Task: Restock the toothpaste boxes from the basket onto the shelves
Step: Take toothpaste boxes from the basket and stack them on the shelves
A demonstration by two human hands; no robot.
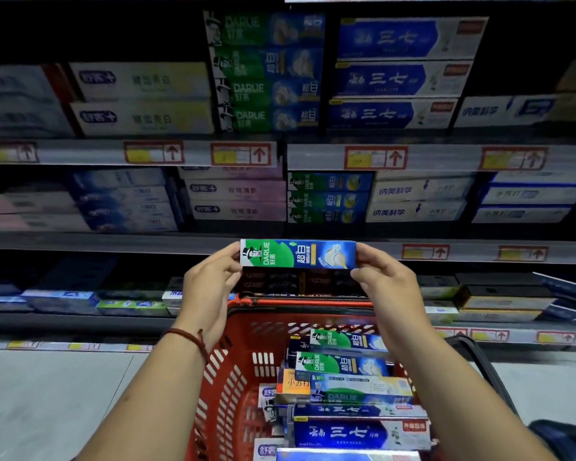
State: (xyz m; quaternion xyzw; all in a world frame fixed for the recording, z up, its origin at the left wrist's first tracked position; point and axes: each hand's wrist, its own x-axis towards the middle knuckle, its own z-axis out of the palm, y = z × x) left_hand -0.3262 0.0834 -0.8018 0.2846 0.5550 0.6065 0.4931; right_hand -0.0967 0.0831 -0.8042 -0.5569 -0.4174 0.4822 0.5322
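Held a green-and-blue Darlie toothpaste box (297,254) level above the red basket (243,377), just before the middle shelf edge (147,242). Pinched its left end with the left hand (210,287) and its right end with the right hand (384,281). Saw more toothpaste boxes (341,366) piled in the basket.

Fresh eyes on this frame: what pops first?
The green-and-blue Darlie box at centre, held level by its ends between the left hand and right hand. Below it, the red basket with more toothpaste boxes heaped inside. Behind, matching boxes: the upper-shelf Darlie stack and the middle-shelf Darlie stack.
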